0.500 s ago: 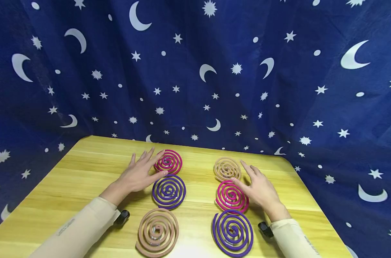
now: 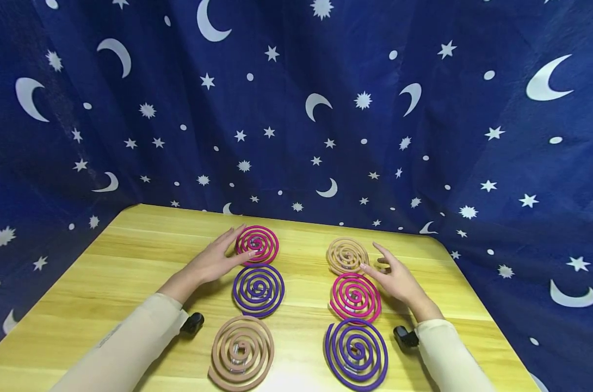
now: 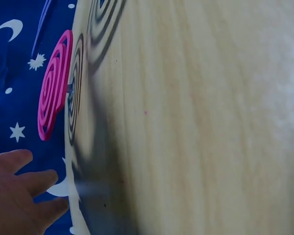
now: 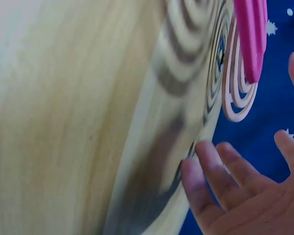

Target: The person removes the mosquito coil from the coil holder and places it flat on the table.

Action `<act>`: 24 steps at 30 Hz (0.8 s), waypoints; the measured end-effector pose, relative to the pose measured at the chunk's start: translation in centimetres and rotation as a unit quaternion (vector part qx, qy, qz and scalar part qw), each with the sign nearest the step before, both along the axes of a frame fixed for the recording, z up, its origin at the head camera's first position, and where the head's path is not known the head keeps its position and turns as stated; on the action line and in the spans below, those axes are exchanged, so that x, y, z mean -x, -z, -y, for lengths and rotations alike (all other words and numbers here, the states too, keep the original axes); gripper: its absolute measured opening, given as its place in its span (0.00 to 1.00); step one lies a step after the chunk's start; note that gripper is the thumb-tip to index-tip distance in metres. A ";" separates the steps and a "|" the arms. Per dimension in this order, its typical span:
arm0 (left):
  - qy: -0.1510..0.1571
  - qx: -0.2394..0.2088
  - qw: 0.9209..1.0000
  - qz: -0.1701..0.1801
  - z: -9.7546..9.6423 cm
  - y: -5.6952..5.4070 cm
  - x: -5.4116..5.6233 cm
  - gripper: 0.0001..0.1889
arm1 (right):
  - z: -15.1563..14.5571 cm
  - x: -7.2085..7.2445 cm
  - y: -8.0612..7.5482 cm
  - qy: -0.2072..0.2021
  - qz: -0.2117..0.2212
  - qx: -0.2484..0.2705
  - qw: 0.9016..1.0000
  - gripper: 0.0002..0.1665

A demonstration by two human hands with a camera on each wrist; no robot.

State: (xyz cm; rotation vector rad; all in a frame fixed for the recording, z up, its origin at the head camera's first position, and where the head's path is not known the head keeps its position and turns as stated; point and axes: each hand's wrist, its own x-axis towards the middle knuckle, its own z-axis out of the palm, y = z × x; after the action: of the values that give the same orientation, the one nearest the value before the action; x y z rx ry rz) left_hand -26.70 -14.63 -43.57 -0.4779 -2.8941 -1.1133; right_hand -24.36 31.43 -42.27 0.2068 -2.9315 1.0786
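Observation:
My left hand [image 2: 210, 262] reaches in from the left beside the far magenta spiral coil [image 2: 259, 244], its fingers relaxed and its thumb overlapping the coil's lower edge in the head view. The left wrist view shows that coil [image 3: 54, 85] raised above the table on a small support, the fingers apart from it. My right hand [image 2: 399, 279] hovers right of the far tan coil [image 2: 347, 255] and the pink coil [image 2: 355, 296], thumb extended toward them. In the right wrist view its fingers are loosely bent, holding nothing, below the tan coil [image 4: 240, 110].
A purple coil [image 2: 259, 291] and a nearer tan coil [image 2: 241, 354] continue the left column. Another purple coil [image 2: 356, 354] lies nearest in the right column. The wooden table [image 2: 306, 337] ends against a dark blue curtain [image 2: 277, 109] with moons and stars.
My left fingers have drawn closer together beside the magenta coil. My right hand has shifted slightly right, its fingers bending more. The coils keep their arrangement; the head view has shifted slightly.

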 end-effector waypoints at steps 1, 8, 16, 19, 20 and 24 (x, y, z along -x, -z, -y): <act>-0.001 -0.006 1.000 0.003 0.0 0.0 0.1 0.48 | -0.1 0.1 0.0 0.001 0.006 0.009 1.000 0.51; -0.007 -0.056 0.998 0.035 0.1 -0.1 0.6 0.48 | -0.5 0.9 0.2 -0.025 0.028 0.058 0.998 0.51; -0.003 -0.104 0.993 0.050 0.3 0.4 1.5 0.49 | -0.7 2.1 1.0 -0.069 0.048 0.135 0.987 0.50; 0.006 -0.121 0.991 0.053 0.2 0.7 1.8 0.48 | -1.3 2.5 1.4 -0.079 0.055 0.154 0.983 0.49; 0.009 -0.124 0.991 0.054 0.1 0.9 1.9 0.47 | -1.5 2.6 1.6 -0.082 0.058 0.157 0.982 0.49; 0.012 -0.137 0.988 0.063 0.0 1.2 2.1 0.46 | -2.0 3.1 2.1 -0.089 0.063 0.166 0.980 0.47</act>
State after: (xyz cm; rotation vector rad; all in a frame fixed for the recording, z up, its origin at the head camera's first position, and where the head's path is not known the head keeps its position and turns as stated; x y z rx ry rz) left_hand -28.82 -14.60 -44.78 -0.4487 -2.7774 -1.5696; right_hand -27.47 33.44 -44.41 0.4150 -2.8191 1.6417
